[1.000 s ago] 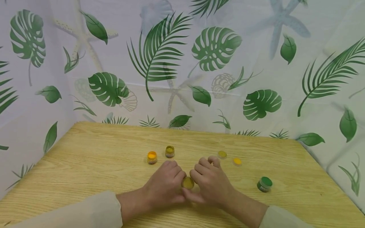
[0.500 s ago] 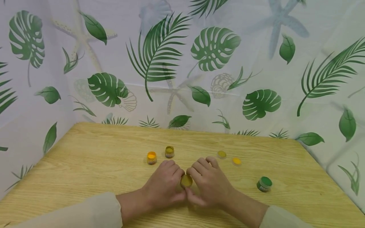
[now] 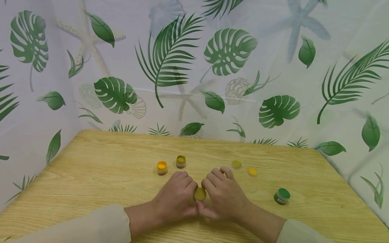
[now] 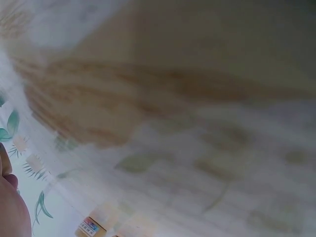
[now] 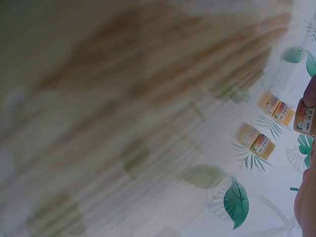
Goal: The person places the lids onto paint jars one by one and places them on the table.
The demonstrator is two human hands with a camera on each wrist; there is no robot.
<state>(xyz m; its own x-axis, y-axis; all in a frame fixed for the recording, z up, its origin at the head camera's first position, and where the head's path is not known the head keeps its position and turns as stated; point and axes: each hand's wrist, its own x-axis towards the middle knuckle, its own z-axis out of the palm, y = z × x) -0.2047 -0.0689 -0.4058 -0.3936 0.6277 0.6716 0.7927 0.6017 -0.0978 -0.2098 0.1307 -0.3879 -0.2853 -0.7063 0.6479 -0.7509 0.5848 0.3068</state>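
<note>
A small paint jar (image 3: 199,194) with an olive-yellow top is held between both hands near the front middle of the table. My left hand (image 3: 175,194) grips its left side, fingers curled. From the right, my right hand (image 3: 224,194) pinches it, with the thumb along the near edge. In the right wrist view the held jar (image 5: 305,118) shows a printed label, and only part of the hand (image 5: 306,197) is visible. The left wrist view catches just a piece of the left hand (image 4: 12,207) at its edge.
Beyond the left hand stand an open orange paint jar (image 3: 162,168) and an open olive one (image 3: 180,162). An olive lid (image 3: 236,164) and a yellow lid (image 3: 252,172) lie behind the right hand. Farther right is a green jar (image 3: 282,196). A leaf-printed sheet (image 3: 182,67) backs the wooden table (image 3: 106,162).
Both hands and the held jar shift slightly left, then slightly back right. The grip looks the same, and the other jars and lids stay in place.
</note>
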